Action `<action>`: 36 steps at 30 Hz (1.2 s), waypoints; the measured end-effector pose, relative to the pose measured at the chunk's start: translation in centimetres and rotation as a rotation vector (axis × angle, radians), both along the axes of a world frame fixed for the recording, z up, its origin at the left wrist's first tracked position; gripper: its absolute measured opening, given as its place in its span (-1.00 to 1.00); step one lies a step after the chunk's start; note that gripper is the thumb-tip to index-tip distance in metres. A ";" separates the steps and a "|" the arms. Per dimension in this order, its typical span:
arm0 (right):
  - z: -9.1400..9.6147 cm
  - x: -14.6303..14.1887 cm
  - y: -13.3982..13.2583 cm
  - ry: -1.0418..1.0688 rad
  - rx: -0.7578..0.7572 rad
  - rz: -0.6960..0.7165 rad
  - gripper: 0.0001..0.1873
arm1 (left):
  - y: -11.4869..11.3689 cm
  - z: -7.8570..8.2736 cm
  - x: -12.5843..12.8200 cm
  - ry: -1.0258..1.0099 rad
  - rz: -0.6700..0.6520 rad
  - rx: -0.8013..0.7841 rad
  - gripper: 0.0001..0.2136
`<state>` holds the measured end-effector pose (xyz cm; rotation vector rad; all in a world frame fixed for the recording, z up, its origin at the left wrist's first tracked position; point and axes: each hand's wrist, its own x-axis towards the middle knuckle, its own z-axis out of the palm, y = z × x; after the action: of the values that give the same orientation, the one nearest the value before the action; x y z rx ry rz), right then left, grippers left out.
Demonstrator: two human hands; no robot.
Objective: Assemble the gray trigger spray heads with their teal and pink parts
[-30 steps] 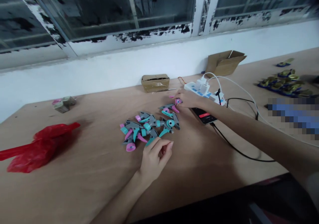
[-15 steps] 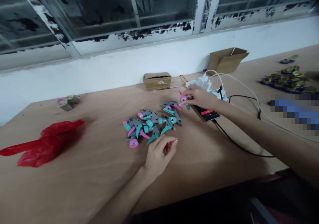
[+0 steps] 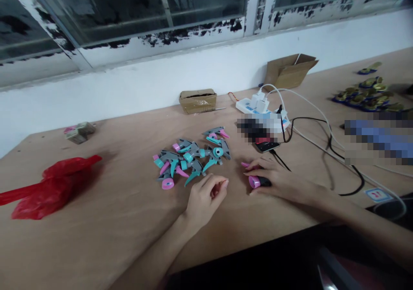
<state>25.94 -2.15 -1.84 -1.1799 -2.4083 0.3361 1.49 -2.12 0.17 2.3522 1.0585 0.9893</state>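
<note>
Covered, cropped and blurred

The right hand (image 3: pixel 274 179) hides much of the pink-capped piece (image 3: pixel 254 182). Whether the left hand (image 3: pixel 206 197) grips anything is unclear. Pixelation masks part of the phone (image 3: pixel 269 146). The left edge crops the red bag (image 3: pixel 61 182); the near-right label (image 3: pixel 377 195) is illegibly small.

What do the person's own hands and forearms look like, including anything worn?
The left hand and right hand are bare, with no gloves, rings or watch showing. No sleeves or markings show on the forearms.
</note>
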 end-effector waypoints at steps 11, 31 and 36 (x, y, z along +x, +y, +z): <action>4.6 -5.7 2.7 0.115 0.053 0.023 -0.60 | 1.2 1.0 -0.5 -0.187 0.110 -0.349 -0.84; 0.4 -6.8 1.1 0.382 0.250 0.090 -0.71 | 1.7 2.9 -0.9 0.139 -0.053 -0.579 -0.89; -0.1 -6.8 1.2 0.341 0.275 0.131 -0.77 | 1.8 3.1 -0.8 0.241 -0.033 -0.502 -0.89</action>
<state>19.10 -0.97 -1.95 -0.7769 -2.1529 0.2161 0.69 -0.37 3.31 2.0868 1.1864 0.3686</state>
